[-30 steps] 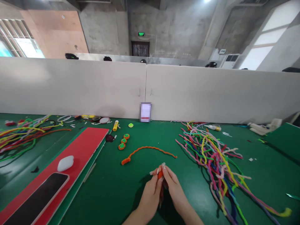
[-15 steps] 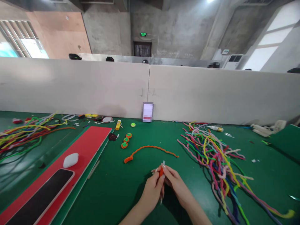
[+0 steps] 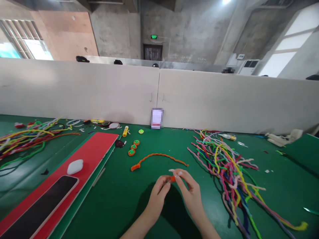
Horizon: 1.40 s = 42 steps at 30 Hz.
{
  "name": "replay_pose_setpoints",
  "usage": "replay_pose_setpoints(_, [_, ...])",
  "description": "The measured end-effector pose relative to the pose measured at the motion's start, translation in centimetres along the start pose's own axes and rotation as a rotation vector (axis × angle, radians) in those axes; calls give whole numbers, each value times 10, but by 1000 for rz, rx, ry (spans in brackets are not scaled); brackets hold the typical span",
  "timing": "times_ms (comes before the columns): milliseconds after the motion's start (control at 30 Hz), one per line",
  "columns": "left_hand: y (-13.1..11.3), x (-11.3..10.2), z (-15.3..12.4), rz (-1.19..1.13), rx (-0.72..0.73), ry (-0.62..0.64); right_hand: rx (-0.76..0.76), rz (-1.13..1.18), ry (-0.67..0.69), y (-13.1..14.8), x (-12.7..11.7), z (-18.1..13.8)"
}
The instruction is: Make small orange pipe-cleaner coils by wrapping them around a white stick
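Note:
My left hand (image 3: 158, 195) pinches a small orange piece of pipe cleaner (image 3: 172, 178) between thumb and fingertips. Closed at the other side of the same piece are the fingers of my right hand (image 3: 191, 189). A thin whitish tip sticks out above the right fingers; whether it is a nail or a strip I cannot tell. Beyond my hands an orange pipe cleaner (image 3: 157, 154) lies in an arc, its left end wound into a thick coil (image 3: 135, 167). Several orange discs with green tops (image 3: 134, 146) lie in a row further back.
A tangle of coloured pipe cleaners (image 3: 224, 166) spreads on the right, another (image 3: 27, 139) at far left. A red board (image 3: 99, 142) carries a dark phone (image 3: 42, 205) and a white case (image 3: 75, 166). A glue stick (image 3: 125, 131) and a screen (image 3: 157, 118) stand near the white partition (image 3: 99, 93).
My hands have drawn slightly apart around the orange piece, and it is tipped from upright to a flatter position. The right fingers have shifted over its top. The view has moved slightly.

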<state>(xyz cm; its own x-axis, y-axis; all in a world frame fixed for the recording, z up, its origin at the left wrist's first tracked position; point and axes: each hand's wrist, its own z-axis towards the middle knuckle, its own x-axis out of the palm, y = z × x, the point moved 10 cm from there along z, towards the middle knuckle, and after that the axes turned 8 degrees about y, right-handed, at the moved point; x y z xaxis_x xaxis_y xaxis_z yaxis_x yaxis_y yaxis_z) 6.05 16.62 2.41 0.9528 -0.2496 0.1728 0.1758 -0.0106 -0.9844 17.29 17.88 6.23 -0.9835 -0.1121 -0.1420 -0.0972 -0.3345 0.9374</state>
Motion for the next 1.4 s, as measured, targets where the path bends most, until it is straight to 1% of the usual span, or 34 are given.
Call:
replay_pose_setpoints(100, [-5, -13, -6, 110, 39, -129, -103, -105, 41, 16, 6, -2])
replay_pose_setpoints(200, [-13, -25, -10, 225, 66, -244, -178, -199, 77, 23, 12, -5])
replay_pose_setpoints(300, [-14, -37, -11, 187, 57, -336, -245, -294, 71, 25, 16, -8])
replay_pose_setpoints(333, [-11, -39, -9, 146, 27, -336, -265, -321, 66, 25, 17, -9])
replay_pose_setpoints(367, [-4, -37, -6, 91, -20, -307, -282, -345, 67, 25, 19, -10])
replay_pose_setpoints(467, [23, -17, 2, -123, -233, -95, -308, -393, 99, 23, 25, -12])
replay_pose_setpoints(533, [35, -5, 2, -230, -327, -4, -304, -420, 123, 21, 28, -13])
replay_pose_setpoints(600, [39, -1, 3, -290, -346, 16, -293, -449, 129, 20, 28, -12])
replay_pose_setpoints(700, [37, 2, 5, -367, -314, 47, -269, -471, 131, 17, 27, -11])
replay_pose_setpoints(867, [21, 5, 0, -387, -232, 105, -183, -422, 164, 12, 28, -7])
replay_pose_setpoints(967, [14, 4, -4, -347, -210, 88, -137, -336, 182, 9, 29, -5])
replay_pose_setpoints(1100, [10, 6, -2, -219, -206, 90, -113, -231, 123, 6, 23, -3])
replay_pose_setpoints(1167, [7, 4, 0, -180, -195, 79, -82, -210, 122, 0, 22, -1])
replay_pose_setpoints(1267, [6, -6, 2, -140, -215, -7, -22, -188, 163, -11, 23, 0])
replay_pose_setpoints(1333, [7, -15, 2, -104, -229, -84, 26, -165, 143, -17, 18, 1])
replay_pose_setpoints(1400, [5, -22, 2, -89, -213, -141, 73, -119, 122, -21, 14, 2])
